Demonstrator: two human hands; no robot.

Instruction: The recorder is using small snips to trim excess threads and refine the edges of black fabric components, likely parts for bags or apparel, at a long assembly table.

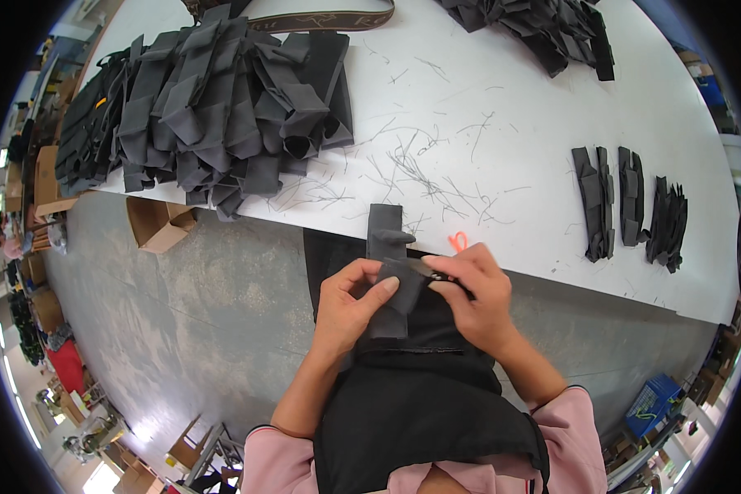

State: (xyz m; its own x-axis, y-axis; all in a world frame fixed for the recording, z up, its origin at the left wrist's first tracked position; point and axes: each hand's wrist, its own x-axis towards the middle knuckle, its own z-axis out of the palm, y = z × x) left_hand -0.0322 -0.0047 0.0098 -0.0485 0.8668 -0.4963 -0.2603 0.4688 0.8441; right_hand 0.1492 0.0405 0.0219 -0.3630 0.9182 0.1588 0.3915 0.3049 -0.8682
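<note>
In my left hand (350, 305) is a dark grey fabric strip (387, 317) with folded, raised sections, pinched between thumb and fingers. The strip stands lengthwise over my lap, its far end reaching over the table edge. My right hand (477, 296) is closed round small thread snips (422, 267) with a metal blade and dark handle. The blade tip lies close against the strip's right side, beside my left thumb. An orange loop (459, 241) shows just beyond my right fingers; whether it is tied to the snips I cannot tell.
A white table (502, 173) spans the front, scattered with cut thread ends (420, 173). A large pile of dark fabric strips (214, 107) lies left, another pile (543, 33) far right. Several bundles (631, 198) lie right. A cardboard box (158, 224) stands below the table's left edge.
</note>
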